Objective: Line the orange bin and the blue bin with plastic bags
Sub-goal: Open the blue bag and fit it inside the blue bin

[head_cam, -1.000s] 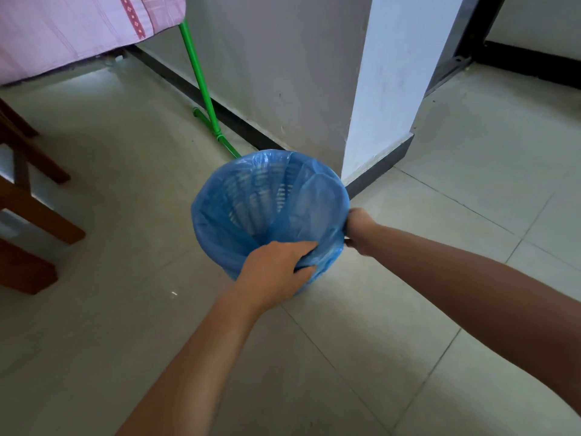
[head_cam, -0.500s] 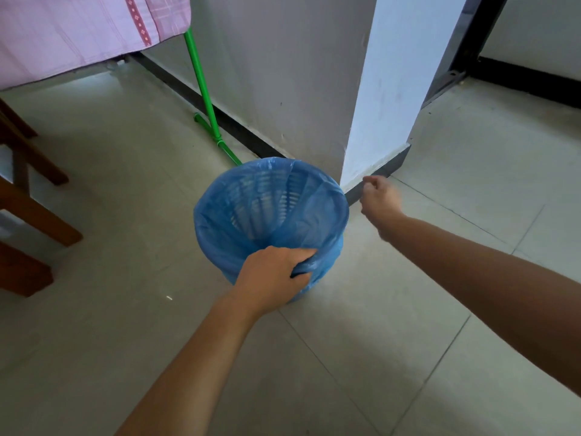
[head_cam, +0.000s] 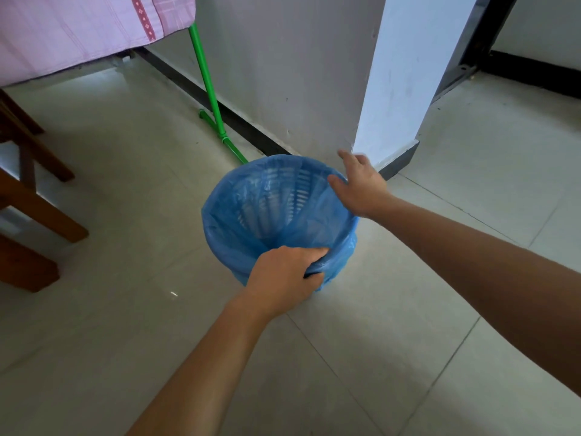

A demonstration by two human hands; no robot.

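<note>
We line blue bin point(head_cam: 295, 190) by wall corner point(head_cam: 356, 143): L hand point(head_cam: 283, 275) grips plastic bag point(head_cam: 341, 265) over rim at 6 o'clock as anchor; R hand point(head_cam: 361, 190), fingers point(head_cam: 347, 158) spread, at 2 o'clock, likely to seat edge.

Tiled floor point(head_cam: 110, 341), white pillar point(head_cam: 408, 73), wooden furniture point(head_cam: 37, 209)

The blue bin point(head_cam: 283, 196) shows its slatted wall only dimly through the plastic bag point(head_cam: 226, 240). Its base is hidden behind the near rim and the left hand point(head_cam: 283, 275), whose fingertips vanish under the bag's fold. The right hand point(head_cam: 361, 187) has blurred fingers. The wooden furniture point(head_cam: 34, 209) and pink cloth point(head_cam: 78, 29) are cut off at the left edge. The green pole point(head_cam: 206, 77) has its top hidden behind the cloth.
</note>
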